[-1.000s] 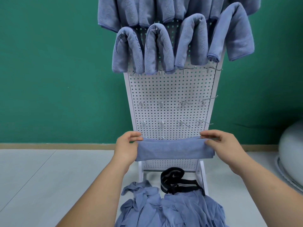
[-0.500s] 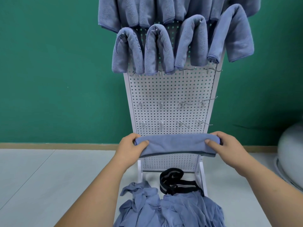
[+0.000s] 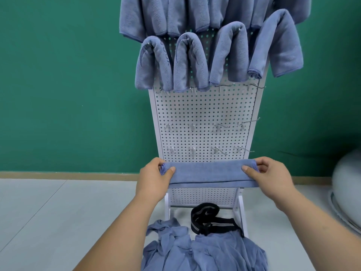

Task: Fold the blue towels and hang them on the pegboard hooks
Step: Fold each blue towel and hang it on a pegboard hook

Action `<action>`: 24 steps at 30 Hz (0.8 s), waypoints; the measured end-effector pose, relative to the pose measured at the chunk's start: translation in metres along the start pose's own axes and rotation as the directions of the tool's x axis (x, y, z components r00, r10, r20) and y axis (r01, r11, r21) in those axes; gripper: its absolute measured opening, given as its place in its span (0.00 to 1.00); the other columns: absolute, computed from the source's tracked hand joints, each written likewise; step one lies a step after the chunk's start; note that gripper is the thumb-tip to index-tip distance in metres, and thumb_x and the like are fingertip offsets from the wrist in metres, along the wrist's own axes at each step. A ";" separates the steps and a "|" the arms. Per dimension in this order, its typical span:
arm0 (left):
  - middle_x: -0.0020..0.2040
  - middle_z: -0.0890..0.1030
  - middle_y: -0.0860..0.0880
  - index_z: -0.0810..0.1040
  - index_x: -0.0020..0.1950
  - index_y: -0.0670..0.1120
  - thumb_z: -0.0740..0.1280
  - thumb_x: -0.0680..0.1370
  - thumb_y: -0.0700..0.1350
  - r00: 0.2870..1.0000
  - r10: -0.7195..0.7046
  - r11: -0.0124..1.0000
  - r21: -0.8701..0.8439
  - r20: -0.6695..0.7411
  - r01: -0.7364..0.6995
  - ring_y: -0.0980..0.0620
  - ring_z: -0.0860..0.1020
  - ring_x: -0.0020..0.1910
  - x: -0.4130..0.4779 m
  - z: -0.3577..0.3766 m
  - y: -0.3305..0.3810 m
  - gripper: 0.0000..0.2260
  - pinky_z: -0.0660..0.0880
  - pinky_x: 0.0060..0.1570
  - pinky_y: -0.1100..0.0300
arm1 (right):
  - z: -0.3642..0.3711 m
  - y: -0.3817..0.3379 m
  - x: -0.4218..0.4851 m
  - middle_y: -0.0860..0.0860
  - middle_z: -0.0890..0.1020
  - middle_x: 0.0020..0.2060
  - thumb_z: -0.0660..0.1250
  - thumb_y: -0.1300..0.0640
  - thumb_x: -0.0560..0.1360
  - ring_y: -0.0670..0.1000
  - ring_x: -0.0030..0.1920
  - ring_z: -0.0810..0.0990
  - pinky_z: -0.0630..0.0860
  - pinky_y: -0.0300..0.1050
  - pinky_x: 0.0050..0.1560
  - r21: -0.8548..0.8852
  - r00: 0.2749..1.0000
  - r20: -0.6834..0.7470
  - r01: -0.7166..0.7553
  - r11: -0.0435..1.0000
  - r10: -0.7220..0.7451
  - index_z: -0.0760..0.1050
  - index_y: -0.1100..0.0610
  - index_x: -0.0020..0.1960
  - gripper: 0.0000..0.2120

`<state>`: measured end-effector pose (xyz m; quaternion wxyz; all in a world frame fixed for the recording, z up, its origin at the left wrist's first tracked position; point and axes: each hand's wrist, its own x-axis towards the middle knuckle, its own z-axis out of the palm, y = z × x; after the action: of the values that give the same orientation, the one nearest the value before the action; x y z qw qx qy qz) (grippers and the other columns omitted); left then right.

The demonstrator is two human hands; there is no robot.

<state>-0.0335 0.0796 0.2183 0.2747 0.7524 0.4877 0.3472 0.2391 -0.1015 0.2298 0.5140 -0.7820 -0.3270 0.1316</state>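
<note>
Holding folded towel [image 3: 209, 174] horiz., long axis L-R, both hands [image 3: 154, 179] [image 3: 270, 178].

1. We see a plain green wall [image 3: 68, 85] spanning nine to three o'clock.
2. A tan baseboard [image 3: 68, 175] runs along its foot.
3. The pale grey floor [image 3: 58, 222] shows one seam [image 3: 33, 214] at eight o'clock.
4. A pale rounded object [image 3: 347, 182] sits at four o'clock, cut off by the edge.

One pegboard [image 3: 203, 114], four looped towels [image 3: 190, 63] at upper centre, eight hooks [image 3: 192, 127] in the two lowest rows, one folded towel [image 3: 209, 173], two hands [image 3: 154, 180] [image 3: 273, 178], one black strap [image 3: 211, 220].
</note>
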 end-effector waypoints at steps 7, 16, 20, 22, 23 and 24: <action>0.39 0.78 0.51 0.69 0.49 0.50 0.70 0.81 0.50 0.998 0.031 0.992 -0.118 -0.056 -0.038 0.52 0.75 0.36 -0.020 0.007 0.034 0.10 0.69 0.33 0.59 | 0.035 -0.029 -0.022 0.50 0.80 0.37 0.72 0.54 0.79 0.49 0.39 0.78 0.69 0.44 0.36 -0.090 0.984 -0.105 0.136 0.987 -0.146 0.72 0.52 0.52 0.09; 0.53 0.81 0.58 0.73 0.55 0.57 0.71 0.78 0.41 0.993 -0.035 0.902 -0.423 0.115 0.081 0.55 0.81 0.47 -0.036 0.010 0.046 0.13 0.81 0.45 0.53 | 0.081 -0.065 -0.067 0.43 0.84 0.43 0.75 0.56 0.76 0.42 0.42 0.81 0.75 0.42 0.42 0.118 0.975 0.088 0.195 0.974 -0.206 0.72 0.44 0.53 0.14; 0.59 0.82 0.56 0.76 0.60 0.55 0.72 0.80 0.44 0.981 -0.121 0.807 -0.561 0.154 0.188 0.56 0.82 0.55 -0.036 0.000 0.042 0.11 0.79 0.58 0.56 | 0.097 -0.070 -0.078 0.41 0.84 0.55 0.73 0.50 0.79 0.35 0.52 0.82 0.77 0.31 0.48 0.244 0.965 0.198 0.121 0.962 -0.171 0.71 0.43 0.63 0.16; 0.58 0.82 0.56 0.77 0.63 0.54 0.70 0.81 0.44 0.978 -0.131 0.785 -0.586 0.163 0.202 0.59 0.82 0.53 -0.038 -0.010 0.041 0.12 0.76 0.53 0.61 | 0.102 -0.076 -0.083 0.43 0.84 0.54 0.70 0.48 0.81 0.34 0.51 0.82 0.74 0.25 0.47 0.283 0.971 0.189 0.089 0.955 -0.146 0.72 0.46 0.67 0.16; 0.57 0.82 0.55 0.77 0.65 0.54 0.70 0.82 0.44 0.978 -0.130 0.778 -0.595 0.165 0.204 0.59 0.82 0.51 -0.038 -0.015 0.040 0.13 0.75 0.50 0.64 | 0.105 -0.079 -0.085 0.44 0.85 0.52 0.69 0.48 0.82 0.36 0.50 0.82 0.73 0.26 0.46 0.299 0.973 0.184 0.080 0.951 -0.139 0.72 0.47 0.68 0.17; 0.56 0.83 0.55 0.76 0.66 0.54 0.69 0.82 0.43 0.977 -0.128 0.770 -0.603 0.171 0.207 0.59 0.82 0.48 -0.037 -0.018 0.037 0.14 0.75 0.48 0.65 | 0.108 -0.082 -0.088 0.45 0.85 0.50 0.68 0.48 0.82 0.37 0.50 0.83 0.73 0.28 0.46 0.313 0.973 0.185 0.074 0.947 -0.137 0.72 0.47 0.70 0.18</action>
<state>-0.0385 0.0325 0.2479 0.5642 0.5941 0.3949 0.4157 0.0836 -0.0594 0.2445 0.5983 -0.6572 -0.3953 0.2321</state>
